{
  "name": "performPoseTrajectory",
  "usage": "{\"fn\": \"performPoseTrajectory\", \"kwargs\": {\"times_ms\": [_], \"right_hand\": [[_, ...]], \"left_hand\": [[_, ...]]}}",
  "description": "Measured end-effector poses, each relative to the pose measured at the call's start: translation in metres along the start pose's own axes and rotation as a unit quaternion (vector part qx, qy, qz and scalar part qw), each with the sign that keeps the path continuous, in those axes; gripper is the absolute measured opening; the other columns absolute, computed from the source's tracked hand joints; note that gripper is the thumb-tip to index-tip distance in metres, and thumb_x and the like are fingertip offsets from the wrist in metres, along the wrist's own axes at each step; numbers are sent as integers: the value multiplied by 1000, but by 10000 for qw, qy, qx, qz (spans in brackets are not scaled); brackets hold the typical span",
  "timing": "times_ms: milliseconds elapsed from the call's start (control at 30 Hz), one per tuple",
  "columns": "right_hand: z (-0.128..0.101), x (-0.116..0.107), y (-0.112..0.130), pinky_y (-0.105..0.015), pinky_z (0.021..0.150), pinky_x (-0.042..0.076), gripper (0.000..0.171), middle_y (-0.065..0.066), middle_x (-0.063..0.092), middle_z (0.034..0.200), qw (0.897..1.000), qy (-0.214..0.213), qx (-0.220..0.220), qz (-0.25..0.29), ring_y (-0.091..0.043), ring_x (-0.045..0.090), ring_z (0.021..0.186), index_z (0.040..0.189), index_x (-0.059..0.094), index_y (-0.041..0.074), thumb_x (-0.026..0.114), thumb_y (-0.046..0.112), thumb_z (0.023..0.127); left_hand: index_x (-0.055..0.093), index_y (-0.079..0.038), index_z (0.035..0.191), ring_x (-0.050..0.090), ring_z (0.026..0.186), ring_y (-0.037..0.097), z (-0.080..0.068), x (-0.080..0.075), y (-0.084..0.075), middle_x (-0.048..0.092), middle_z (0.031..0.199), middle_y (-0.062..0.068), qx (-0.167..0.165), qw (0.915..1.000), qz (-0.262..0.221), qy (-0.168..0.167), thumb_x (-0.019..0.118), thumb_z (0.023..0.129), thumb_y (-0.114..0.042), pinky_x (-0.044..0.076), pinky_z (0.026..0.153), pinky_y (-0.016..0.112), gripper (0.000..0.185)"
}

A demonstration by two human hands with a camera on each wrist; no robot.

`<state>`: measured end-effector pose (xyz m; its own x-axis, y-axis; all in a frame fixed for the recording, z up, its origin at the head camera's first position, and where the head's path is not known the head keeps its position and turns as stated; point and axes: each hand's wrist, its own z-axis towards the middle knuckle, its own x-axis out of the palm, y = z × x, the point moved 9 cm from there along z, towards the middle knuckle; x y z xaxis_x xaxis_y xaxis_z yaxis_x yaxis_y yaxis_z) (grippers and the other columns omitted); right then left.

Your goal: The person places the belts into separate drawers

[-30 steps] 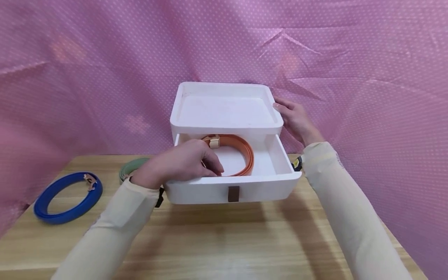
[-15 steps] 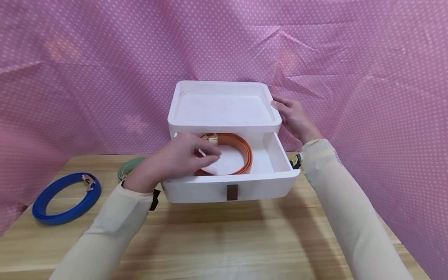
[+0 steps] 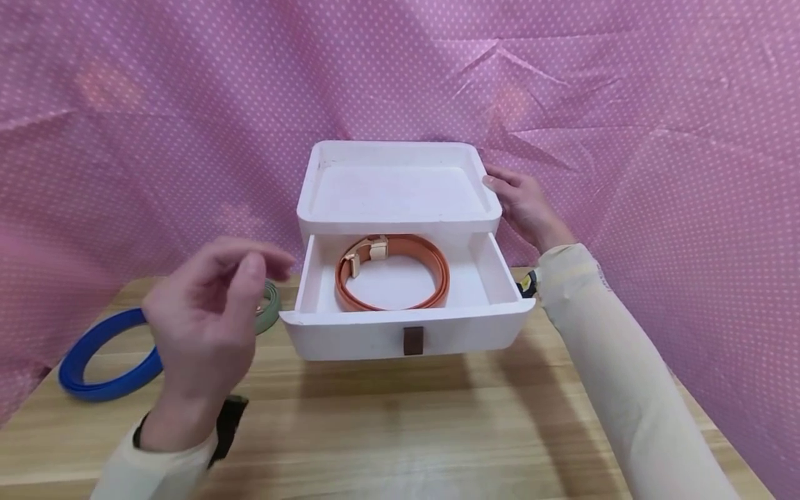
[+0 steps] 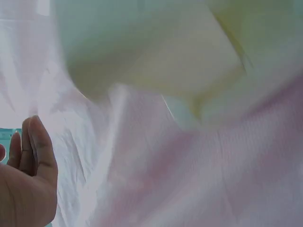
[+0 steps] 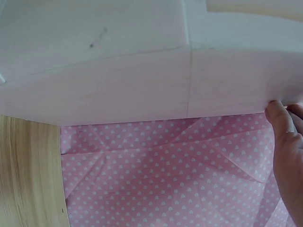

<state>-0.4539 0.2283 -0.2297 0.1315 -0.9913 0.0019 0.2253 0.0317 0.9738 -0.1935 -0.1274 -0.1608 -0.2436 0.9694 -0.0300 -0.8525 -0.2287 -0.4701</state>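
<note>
A white drawer box (image 3: 400, 226) stands on the table, its front drawer (image 3: 350, 337) pulled out. Inside the drawer lies a coiled orange-brown belt (image 3: 437, 267) with a gold-coloured buckle. My left hand (image 3: 209, 312) is raised in the air left of the drawer, fingers loosely bent and holding nothing; the left wrist view shows this hand (image 4: 35, 179) at its lower left. Against the box's right side near the back rests my right hand (image 3: 528, 212), fingers fairly straight. In the right wrist view, fingertips of the right hand (image 5: 289, 137) touch the white side wall (image 5: 123, 90).
A coiled blue belt (image 3: 103, 385) lies on the wooden table (image 3: 387, 430) at the left, partly behind my left hand. Between that hand and the box a coiled green belt (image 3: 269, 312) shows in part. A pink dotted cloth (image 3: 400, 69) hangs behind and at the sides.
My left hand has lifted away from the orange-brown belt in the drawer and moved left, out over the table. The belt stays in the drawer. My right hand stays at the box.
</note>
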Motion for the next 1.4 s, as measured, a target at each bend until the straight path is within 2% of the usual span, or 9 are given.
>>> {"fn": "performPoseTrajectory", "kwargs": {"times_ms": [100,200,333,467,700,900,967,1267,1400], "right_hand": [[0,0,0,-24,85,57,49,-19,51,140,9999,21,-47,133,-21,61,110,144,45,-1,60,15,100],[0,2,1,-24,84,57,48,-19,55,134,9995,76,-118,279,-18,63,103,144,44,-4,58,12,100],[0,4,2,-24,82,58,47,-16,59,127,9989,111,-172,432,-16,64,99,142,44,-6,58,10,100],[0,4,0,-24,82,58,47,-18,58,129,9989,89,-153,433,-18,63,101,142,45,-6,58,11,100],[1,6,-4,-24,84,57,50,-18,56,131,9987,92,-84,486,-18,62,104,143,43,-6,59,10,99],[1,6,1,-23,84,57,50,-20,53,137,9981,109,-92,594,-19,62,105,144,41,-7,58,8,99],[1,7,0,-24,85,56,51,-22,48,142,9987,128,-47,501,-20,60,109,145,41,-5,59,10,100],[1,3,2,-23,87,56,51,-20,49,142,9991,119,-64,391,-21,59,111,145,43,-3,61,14,99],[-1,2,0,-24,88,55,52,-20,49,142,9987,79,22,494,-23,58,114,144,44,-2,63,14,98]], "left_hand": [[67,14,92,67,75,23,-14,9,-7,68,84,22,-92,9921,-1125,539,51,92,11,59,69,26,17],[66,14,98,68,79,27,-30,27,-10,68,89,22,-389,9676,-2027,1452,46,92,18,61,71,34,21],[69,2,104,68,87,27,-53,55,-5,71,96,12,-1351,9365,-1966,2571,48,96,14,61,75,40,25],[69,-3,107,69,91,26,-77,77,6,71,99,7,-2227,9006,-1974,3168,50,99,6,61,78,40,22],[68,4,109,71,88,26,-106,98,25,72,99,9,-2704,8734,-2201,3401,52,101,-1,60,79,42,19],[65,5,118,69,98,24,-135,116,50,72,106,6,-3509,8298,-1934,3884,56,101,-12,58,87,35,25],[62,6,122,68,101,23,-140,119,56,71,109,8,-3745,8195,-1889,3905,57,101,-13,56,90,33,29],[53,15,129,64,110,31,-143,130,67,65,118,23,-4124,8055,-2507,3439,58,99,-5,52,96,35,36],[53,17,127,62,113,36,-143,131,67,64,119,27,-4090,8059,-2780,3254,55,99,-1,51,97,41,34]]}}
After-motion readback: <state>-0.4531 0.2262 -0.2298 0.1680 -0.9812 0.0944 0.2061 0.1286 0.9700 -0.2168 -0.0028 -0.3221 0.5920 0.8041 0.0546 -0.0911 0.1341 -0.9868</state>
